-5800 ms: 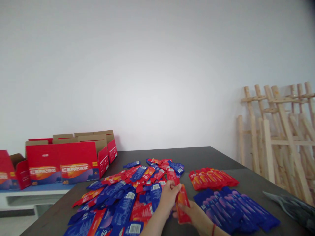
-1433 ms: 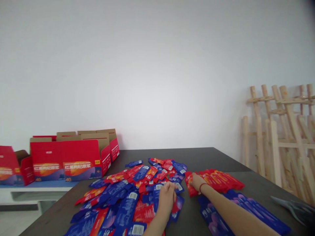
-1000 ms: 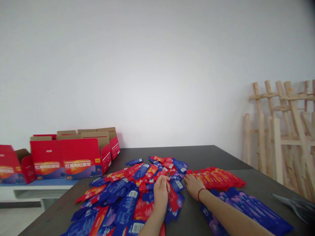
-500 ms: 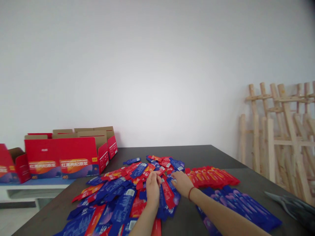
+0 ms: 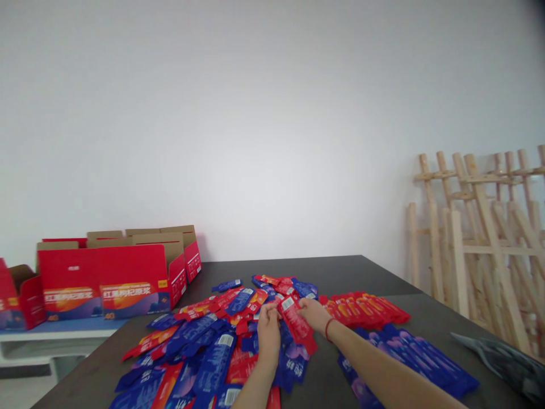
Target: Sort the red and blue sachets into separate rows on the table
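Observation:
A red sachet [image 5: 294,322] with a white barcode label is lifted over the pile, tilted, between my two hands. My left hand [image 5: 268,330] is closed at its upper left edge, fingertips pinched together. On its right edge, the fingers of my right hand [image 5: 314,315] are closed too; a red cord circles that wrist. Below and to the left spreads a loose pile of red and blue sachets, including a blue sachet [image 5: 216,360] lying barcode up. Right of my hands lie a row of overlapping red sachets [image 5: 366,309] and, nearer, a row of blue sachets [image 5: 419,360].
Open red cartons [image 5: 131,278] stand at the left on a low white-and-blue surface. A dark plastic bag [image 5: 506,363] lies at the right edge of the black table [image 5: 272,267]. Wooden frames [image 5: 477,244] lean against the wall at right.
The red sachet has come up from the pile and now shows between my hands, barcode side visible. My hands stay close together over the pile. The view has shifted slightly.

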A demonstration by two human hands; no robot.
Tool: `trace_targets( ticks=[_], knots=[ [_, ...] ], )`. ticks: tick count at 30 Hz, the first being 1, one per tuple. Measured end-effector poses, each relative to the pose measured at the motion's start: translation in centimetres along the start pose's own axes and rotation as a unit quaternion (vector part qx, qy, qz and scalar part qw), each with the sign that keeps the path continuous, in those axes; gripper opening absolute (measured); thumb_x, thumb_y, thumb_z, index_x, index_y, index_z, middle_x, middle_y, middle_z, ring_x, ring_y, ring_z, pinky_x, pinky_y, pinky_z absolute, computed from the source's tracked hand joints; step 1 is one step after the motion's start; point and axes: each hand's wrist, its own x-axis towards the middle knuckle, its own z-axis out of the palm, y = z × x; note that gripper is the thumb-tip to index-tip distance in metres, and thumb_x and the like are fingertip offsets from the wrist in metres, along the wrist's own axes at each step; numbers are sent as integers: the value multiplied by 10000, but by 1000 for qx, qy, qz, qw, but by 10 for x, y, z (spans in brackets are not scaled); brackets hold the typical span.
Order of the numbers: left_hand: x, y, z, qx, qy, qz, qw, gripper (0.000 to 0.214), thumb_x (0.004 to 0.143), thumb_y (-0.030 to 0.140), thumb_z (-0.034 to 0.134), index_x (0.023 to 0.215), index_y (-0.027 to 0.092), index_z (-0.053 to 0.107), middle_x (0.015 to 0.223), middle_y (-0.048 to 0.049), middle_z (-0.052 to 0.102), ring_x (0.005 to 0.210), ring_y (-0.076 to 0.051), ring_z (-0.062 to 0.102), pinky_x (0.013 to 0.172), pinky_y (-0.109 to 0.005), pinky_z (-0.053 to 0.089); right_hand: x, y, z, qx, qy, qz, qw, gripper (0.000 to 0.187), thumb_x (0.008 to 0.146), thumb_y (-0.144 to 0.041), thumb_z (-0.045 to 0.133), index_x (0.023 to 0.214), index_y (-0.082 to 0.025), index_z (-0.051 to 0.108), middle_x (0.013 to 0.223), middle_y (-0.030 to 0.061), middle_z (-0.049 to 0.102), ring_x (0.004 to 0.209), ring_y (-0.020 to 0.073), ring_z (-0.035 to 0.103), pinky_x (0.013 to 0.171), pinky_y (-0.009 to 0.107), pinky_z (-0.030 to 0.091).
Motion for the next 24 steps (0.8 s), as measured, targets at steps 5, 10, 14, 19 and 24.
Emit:
trace_targets(
  ticks=[5,10,14,19,24],
  knots=[
    [-6,17,5,-43,-122,-152,980,589,754,740,375,767,177,546,456,36,507,335,-90,372,366,-191,193,-26,6,-15,53,116,-86,988,153,855,-165,439,907,-196,580,1013,52,631,969,178,555,859,305,423],
    [-11,40,-2,-146,-314,-348,871,622,774,671,452,1040,126,585,681,-76,674,439,-118,555,358,-166,237,-44,14,-9,67,165,-247,953,184,819,-144,452,809,-220,619,1117,61,625,1098,221,489,974,410,351],
    [-17,35,-1,-148,-302,-272,901,805,712,313,673,1396,198,265,825,-40,688,588,-140,642,473,-181,400,-46,22,-4,96,186,-198,958,283,794,-121,392,873,-212,648,1171,86,594,1120,231,490,966,435,368],
    [-26,24,10,-15,-244,-133,961,962,731,316,628,1462,168,20,847,-58,689,531,-154,611,493,-234,422,-50,15,15,341,30,87,935,339,848,-327,352,1095,-176,527,859,93,652,689,212,620,559,338,482],
    [-27,21,10,122,-227,-80,963,848,726,322,596,1446,123,195,919,-101,696,637,-205,633,645,-306,475,-58,11,27,433,-71,95,894,234,822,-382,422,927,-212,544,702,35,653,594,147,614,514,235,433]
  ],
)
